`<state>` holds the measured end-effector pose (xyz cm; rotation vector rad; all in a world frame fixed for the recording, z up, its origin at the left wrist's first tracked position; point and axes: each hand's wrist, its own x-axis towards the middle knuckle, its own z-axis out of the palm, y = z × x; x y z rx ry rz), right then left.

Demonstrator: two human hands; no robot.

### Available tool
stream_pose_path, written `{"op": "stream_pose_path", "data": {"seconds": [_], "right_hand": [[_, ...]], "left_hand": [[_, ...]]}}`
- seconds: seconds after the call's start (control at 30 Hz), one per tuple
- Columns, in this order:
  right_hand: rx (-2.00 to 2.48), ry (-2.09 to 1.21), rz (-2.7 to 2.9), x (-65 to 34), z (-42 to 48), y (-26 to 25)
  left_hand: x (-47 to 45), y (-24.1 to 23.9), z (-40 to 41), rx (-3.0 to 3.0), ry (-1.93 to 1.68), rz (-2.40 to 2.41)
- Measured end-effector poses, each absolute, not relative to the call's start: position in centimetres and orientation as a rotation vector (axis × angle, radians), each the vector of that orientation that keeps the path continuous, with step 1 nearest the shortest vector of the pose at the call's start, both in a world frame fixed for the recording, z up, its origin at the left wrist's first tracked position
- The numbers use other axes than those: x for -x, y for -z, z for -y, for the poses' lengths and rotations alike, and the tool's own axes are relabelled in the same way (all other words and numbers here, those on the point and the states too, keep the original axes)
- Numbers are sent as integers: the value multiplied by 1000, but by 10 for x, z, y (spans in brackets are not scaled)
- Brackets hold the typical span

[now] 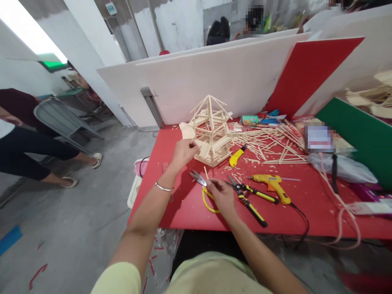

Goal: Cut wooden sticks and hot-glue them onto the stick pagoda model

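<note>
Right hand (222,195) pinched, farther left hand (185,150) apparently likewise

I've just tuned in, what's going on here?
The person's right hand pinches a short wooden stick beside the yellow-handled scissors on a red table. The left hand is at the near left of a stick-built frame; I can't tell whether it holds anything. To the right lie a yellow knife, a yellow glue gun and a spread of loose sticks.
</note>
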<state>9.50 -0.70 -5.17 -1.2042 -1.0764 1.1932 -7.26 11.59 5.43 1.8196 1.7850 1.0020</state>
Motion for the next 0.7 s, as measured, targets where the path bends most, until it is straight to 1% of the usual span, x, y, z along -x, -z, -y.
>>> {"op": "stream_pose_path", "data": {"seconds": [0.27, 0.7], "right_hand": [[1146, -1289, 1065, -106, 7, 66], [1141, -1357, 1041, -114, 9, 62]], "left_hand": [[66, -54, -125, -1911, -818, -1962], [66, -56, -125, -1957, -755, -1967]]}}
